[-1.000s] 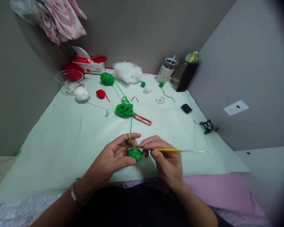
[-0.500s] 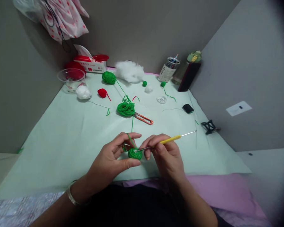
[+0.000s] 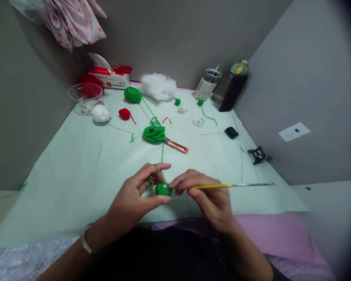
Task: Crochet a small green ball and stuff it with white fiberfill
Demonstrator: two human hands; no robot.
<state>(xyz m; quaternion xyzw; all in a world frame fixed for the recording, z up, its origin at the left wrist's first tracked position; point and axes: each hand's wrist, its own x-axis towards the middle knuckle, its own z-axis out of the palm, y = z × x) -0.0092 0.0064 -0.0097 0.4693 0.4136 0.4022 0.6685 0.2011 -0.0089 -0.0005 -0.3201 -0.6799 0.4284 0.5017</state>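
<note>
Between the thumb and fingers of my left hand sits a small round green crochet piece, with a bit of white showing at its top. Green yarn runs over my left index finger to a loose green skein on the table. My right hand grips the yellow handle of a crochet hook. One metal end of the hook points left at the green piece; the other sticks out to the right. Its left tip is partly hidden by my fingers and the crochet piece.
Orange thread snips lie by the skein. Farther back are a green yarn ball, white stuffing, a red crochet piece and a white yarn ball. A can and a bottle stand back right.
The hook has swung from slanting up-right to nearly level, and its right end reaches farther right. My right hand has turned with it. The left hand keeps its hold, and the view shifts slightly.
</note>
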